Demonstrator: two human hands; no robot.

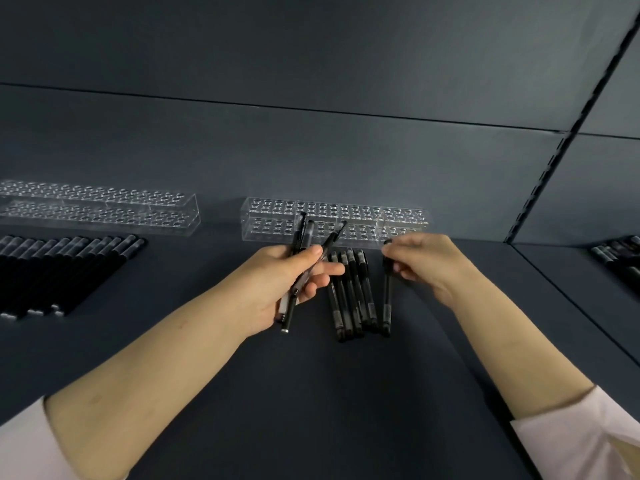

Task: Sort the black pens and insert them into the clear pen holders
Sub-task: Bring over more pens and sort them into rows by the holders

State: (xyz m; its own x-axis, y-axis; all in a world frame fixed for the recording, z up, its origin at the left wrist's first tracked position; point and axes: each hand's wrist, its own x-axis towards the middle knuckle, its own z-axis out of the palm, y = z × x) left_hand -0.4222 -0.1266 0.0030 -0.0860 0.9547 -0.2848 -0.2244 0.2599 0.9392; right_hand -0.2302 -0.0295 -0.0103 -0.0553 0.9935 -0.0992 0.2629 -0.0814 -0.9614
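A clear pen holder (363,211) with rows of round holes stands on the dark shelf, straight ahead. My left hand (277,282) grips a small bunch of black pens (300,237) in front of the holder's left half, their tips pointing up toward it. Several loose black pens (349,299) lie side by side on the shelf between my hands. My right hand (426,261) pinches the top of a single black pen (387,299) at the right of that group, its lower end on the shelf.
A second clear holder (104,206) stands at the far left, with a long row of black pens (52,271) lying before it. More pens (620,258) lie on the neighbouring shelf at the right, past a slotted upright (554,157).
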